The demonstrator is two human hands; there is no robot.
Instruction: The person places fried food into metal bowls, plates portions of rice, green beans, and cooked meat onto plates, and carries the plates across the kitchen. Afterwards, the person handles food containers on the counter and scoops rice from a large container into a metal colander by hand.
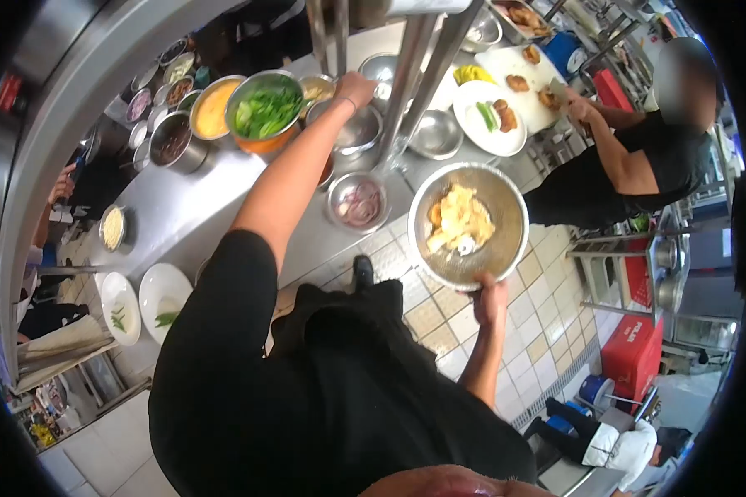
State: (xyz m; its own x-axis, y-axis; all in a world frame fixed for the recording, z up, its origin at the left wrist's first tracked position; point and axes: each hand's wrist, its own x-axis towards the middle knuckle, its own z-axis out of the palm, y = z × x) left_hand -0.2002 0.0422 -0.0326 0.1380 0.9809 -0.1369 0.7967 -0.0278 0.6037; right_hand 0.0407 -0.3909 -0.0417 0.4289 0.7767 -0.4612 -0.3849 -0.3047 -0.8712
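The right hand (491,300) is mine to mind, and I have it gripping the near rim of the big mixing bowl (510,238), which hangs above the tiled floor (435,327), just right of the onion bowl (331,204). Inside, I see pale yellow chunks (462,217) heaped together, some whiter bits at the near end. The onion bowl itself carries sliced purple onion (363,204).

Now the left hand (356,88): it's out beyond the onion bowl, above the steel bowls there, and from here I can't tell whether its fingers grasp anything. Farther left of the onion bowl, lovely colour: a steel bowl of leafy greens (265,109), and next to it a pan of smooth yellow-orange stuff (214,109). Left again sits a deep steel pot (187,161) with something dark brown in it, then, well left, a small tub of pale crumbs (112,225).

Beyond and right of the onion bowl, a white plate (506,144) bears green pieces (486,117) and browned pieces (504,114); past it, a co-worker's hands (578,108) are at the cutting board (502,63).
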